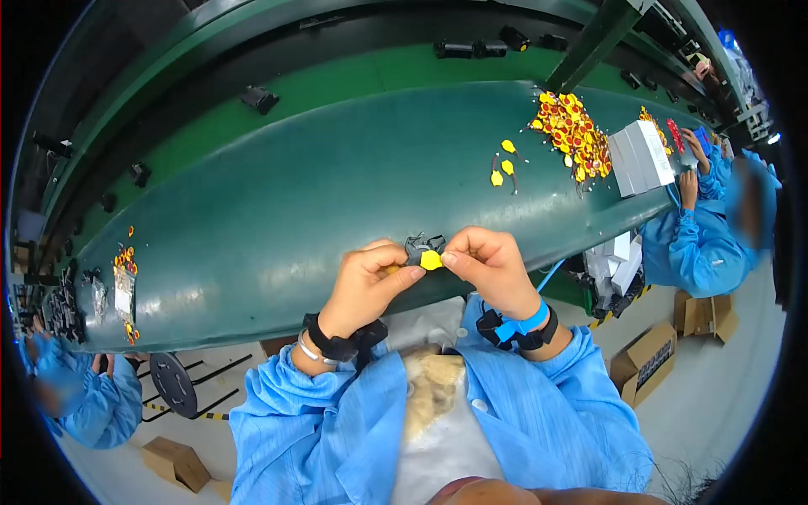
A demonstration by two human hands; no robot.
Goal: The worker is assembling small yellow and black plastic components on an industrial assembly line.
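Just over the near edge of the green table, my two hands meet around a small black part [418, 245] with a yellow tab [431, 260] at its front. My left hand [370, 273] grips the black part from the left, thumb and forefinger pinched. From the other side, my right hand [491, 263] pinches the yellow tab's edge between thumb and fingertip. The black part's lower side is hidden by my fingers. To the right and farther off, a few loose yellow pieces [507, 167] with short dark leads lie on the table.
A heap of yellow and red pieces [572, 135] lies far right beside white boxes [641, 160]. More pieces and a clear bag [124, 290] sit at the left end of the table [295, 185]. Co-workers in blue [707, 227] sit at both ends. A green post [598, 46] rises behind.
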